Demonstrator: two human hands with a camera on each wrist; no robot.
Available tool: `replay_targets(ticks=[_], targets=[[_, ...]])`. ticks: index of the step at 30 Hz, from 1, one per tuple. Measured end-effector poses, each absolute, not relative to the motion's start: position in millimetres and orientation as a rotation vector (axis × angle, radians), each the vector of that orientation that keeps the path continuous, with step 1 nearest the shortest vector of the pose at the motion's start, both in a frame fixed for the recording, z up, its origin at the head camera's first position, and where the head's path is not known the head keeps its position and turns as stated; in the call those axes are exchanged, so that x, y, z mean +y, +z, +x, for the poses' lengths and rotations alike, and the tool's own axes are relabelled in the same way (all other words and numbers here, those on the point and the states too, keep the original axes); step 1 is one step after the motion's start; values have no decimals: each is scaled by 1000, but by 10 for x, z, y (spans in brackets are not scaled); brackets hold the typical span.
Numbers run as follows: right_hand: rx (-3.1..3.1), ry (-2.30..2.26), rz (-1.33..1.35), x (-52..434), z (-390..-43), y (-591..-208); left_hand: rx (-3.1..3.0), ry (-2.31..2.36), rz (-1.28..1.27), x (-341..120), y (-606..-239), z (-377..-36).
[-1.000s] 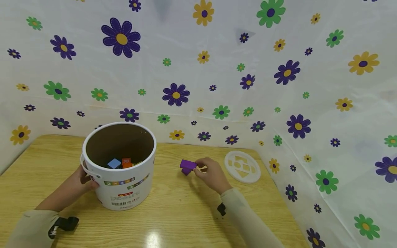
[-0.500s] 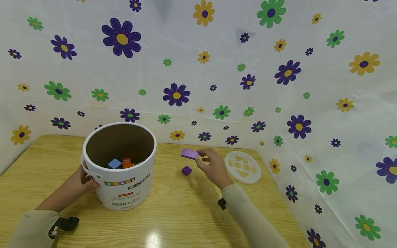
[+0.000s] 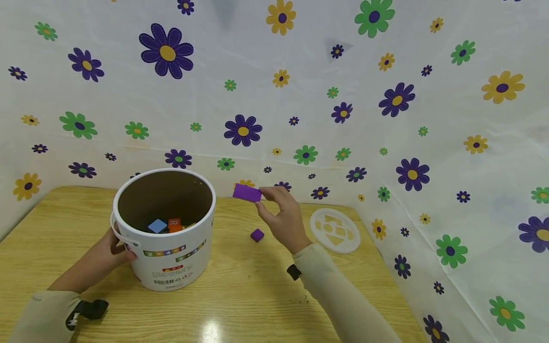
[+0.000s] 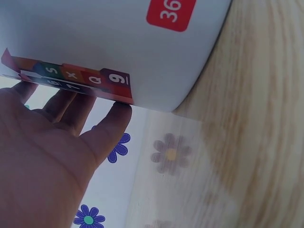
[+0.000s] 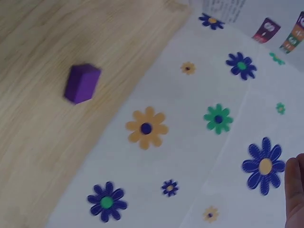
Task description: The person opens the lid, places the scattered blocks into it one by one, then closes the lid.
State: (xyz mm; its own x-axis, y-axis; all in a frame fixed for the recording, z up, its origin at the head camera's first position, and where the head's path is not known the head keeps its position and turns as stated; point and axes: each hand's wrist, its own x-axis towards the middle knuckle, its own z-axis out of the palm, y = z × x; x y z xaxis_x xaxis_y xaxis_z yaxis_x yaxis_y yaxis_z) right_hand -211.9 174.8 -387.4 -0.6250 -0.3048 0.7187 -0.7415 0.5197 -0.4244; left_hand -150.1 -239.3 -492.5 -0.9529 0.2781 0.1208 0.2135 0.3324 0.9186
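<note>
My right hand [image 3: 280, 216] pinches a flat purple rectangular block [image 3: 247, 192] between thumb and fingers, raised above the table's far edge. In the right wrist view only part of the right hand [image 5: 295, 190] shows at the edge, and that block is out of sight. Below the hand, a small purple block [image 3: 257, 235] lies on the table, apart from it. The spread fingertips of my left hand [image 3: 109, 257] rest against the side of a white bucket [image 3: 171, 257]. In the left wrist view the left hand [image 4: 47, 152] touches the bucket's printed wall.
Blue [image 3: 157, 226] and red [image 3: 174, 223] blocks, among others, lie inside the bucket. A white round board [image 3: 315, 233] with cut-out shapes lies at the right of the wooden table [image 3: 240, 295]. A flower-patterned curtain [image 3: 257, 100] stands along the back and right.
My right hand has lifted the flat purple block off the small purple one and carried it up and to the left. The left hand and bucket stay in place.
</note>
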Motion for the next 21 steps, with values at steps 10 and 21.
replay_targets(ticks=[10, 21], targets=[[-2081, 1121, 998, 1332, -1986, -3700, 2534, 1704, 484, -2390, -4930, -1489], [-2146, 1185, 1104, 990, -1965, -3618, 2523, 1714, 490, -2385, -4923, -1482]])
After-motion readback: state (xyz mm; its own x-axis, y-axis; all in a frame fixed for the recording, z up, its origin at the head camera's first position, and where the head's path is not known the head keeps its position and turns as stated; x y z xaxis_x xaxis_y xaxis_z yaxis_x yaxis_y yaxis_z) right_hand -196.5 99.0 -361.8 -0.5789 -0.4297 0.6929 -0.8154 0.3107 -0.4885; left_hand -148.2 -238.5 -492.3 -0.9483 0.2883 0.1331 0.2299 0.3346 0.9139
